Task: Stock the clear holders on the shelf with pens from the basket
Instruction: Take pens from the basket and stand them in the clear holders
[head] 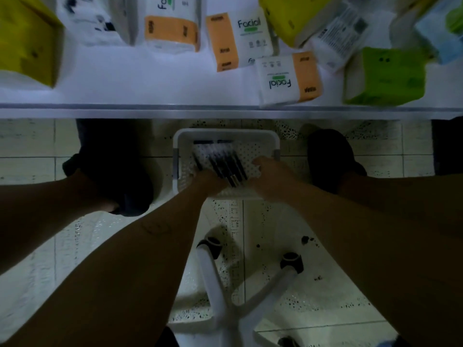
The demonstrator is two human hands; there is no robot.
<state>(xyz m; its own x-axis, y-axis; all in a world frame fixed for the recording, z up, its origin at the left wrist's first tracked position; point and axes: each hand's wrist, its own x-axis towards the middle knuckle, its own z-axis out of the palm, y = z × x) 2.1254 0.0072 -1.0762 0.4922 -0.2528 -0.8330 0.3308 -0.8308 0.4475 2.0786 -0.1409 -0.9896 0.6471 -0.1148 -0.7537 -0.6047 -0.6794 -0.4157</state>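
A white shelf (pixel 125 91) is spanning the top of the view, carrying tissue packs: a yellow pack (pixel 25 38) is sitting at its left end; a white-and-orange pack marked "Facial" (pixel 288 78) is lying at its front edge, right of the middle; a green pack (pixel 383 76) is sitting just beside that one, also at the front edge. Below the shelf's front edge a pale tiled floor (pixel 30 146) is showing; a white chair base (pixel 220 284) with dark casters is standing on it near the bottom; two dark shoes (pixel 112 171) are resting either side of a white perforated basket (pixel 225 132) on the floor. Inside the basket a bunch of dark pens (pixel 225 164) is lying side by side, slanting towards its near edge. The left hand (pixel 209 180) and the right hand (pixel 266 171) are reaching into the basket's near half, one on each side of the pens and touching the bunch; dimness and blur are hiding the fingers, so I cannot tell whether either hand is grasping pens.
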